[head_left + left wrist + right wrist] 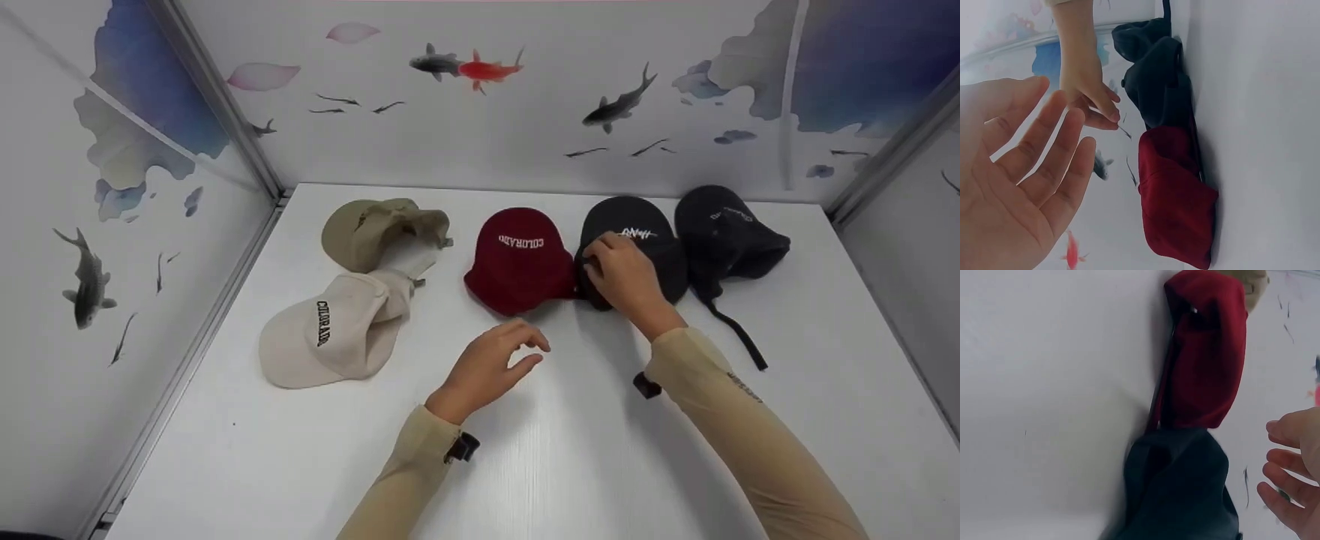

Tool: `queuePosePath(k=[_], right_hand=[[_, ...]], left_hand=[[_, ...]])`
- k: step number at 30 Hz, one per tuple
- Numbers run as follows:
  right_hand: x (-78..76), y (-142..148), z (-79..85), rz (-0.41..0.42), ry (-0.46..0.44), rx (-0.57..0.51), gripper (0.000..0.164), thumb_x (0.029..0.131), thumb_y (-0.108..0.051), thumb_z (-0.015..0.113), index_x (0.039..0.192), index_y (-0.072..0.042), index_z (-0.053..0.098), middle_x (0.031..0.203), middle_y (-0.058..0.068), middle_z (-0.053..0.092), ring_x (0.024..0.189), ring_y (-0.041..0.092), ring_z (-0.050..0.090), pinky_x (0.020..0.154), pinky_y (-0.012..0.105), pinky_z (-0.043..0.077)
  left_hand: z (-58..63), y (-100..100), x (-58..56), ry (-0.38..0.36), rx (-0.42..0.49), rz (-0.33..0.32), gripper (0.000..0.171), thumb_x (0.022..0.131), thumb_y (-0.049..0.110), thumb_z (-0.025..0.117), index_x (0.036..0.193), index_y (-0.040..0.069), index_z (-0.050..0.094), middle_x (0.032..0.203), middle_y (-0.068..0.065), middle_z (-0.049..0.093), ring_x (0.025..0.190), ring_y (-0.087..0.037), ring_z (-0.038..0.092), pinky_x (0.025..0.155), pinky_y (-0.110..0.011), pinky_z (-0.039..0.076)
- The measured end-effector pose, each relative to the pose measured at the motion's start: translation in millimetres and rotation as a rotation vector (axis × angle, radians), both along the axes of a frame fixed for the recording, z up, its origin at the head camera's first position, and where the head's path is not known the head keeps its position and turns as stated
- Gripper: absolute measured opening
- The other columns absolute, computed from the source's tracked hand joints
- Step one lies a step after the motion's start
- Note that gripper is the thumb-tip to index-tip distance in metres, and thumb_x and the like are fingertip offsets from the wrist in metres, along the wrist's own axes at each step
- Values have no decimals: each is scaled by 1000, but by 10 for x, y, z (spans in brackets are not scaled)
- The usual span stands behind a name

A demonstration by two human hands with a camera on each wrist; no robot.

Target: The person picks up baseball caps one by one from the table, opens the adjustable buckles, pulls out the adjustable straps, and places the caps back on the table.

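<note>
My left hand [495, 364] hangs in the air in front of a dark red cap [517, 259] lettered COLORADO. Its fingers are loosely bent and hold nothing; the left wrist view shows the palm and spread fingers. Over a black cap [626, 214] with white lettering hovers my right hand [622, 274]. In the right wrist view a gap separates those relaxed fingers [1286, 467] from the black cap [1185, 489]. The red cap [1213, 354] and the black one lie side by side, touching.
A dark navy cap [712, 217] with a trailing strap [739, 334] lies at the right. On the left are a khaki cap [349, 236] and a cream cap [300, 352]. Printed wall panels [510, 142] enclose the white table [570, 480] at the back and sides.
</note>
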State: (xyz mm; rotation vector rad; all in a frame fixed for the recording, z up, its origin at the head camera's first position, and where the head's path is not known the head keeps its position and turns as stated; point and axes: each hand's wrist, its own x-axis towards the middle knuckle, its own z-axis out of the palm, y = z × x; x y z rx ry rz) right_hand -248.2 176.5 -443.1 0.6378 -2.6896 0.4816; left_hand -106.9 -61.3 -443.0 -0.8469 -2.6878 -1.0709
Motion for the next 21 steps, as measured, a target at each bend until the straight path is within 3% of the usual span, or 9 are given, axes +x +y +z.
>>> queuePosePath(k=[5,11,16,21], right_hand=[[58,-95,22,36,13,-5,13,89,-7,71,102,-2,70,104,14,65,100,34,63,87,46,56],[113,-134,10,55,28,-9,13,89,-7,72,102,-3,71,102,13,66,97,32,63,85,45,56],[183,-147,7,78,55,-6,12,88,-7,73,99,-3,71,100,13,66,94,32,63,83,44,57],[247,-162,11,98,84,-2,11,88,-6,74,97,-3,71,99,12,67,91,30,63,81,41,57]], left_hand=[[39,-44,-205,29,-49,77,12,96,15,67,108,17,69,111,3,67,108,-11,64,93,-24,53],[45,-9,-531,12,-143,194,14,97,18,66,111,17,68,116,2,65,111,-16,60,96,-29,52],[-29,73,-771,-3,-267,260,24,98,21,65,122,17,64,128,1,63,121,-18,57,105,-31,48],[-148,143,-922,-3,-378,289,34,98,24,64,132,19,61,137,1,60,129,-19,55,112,-33,43]])
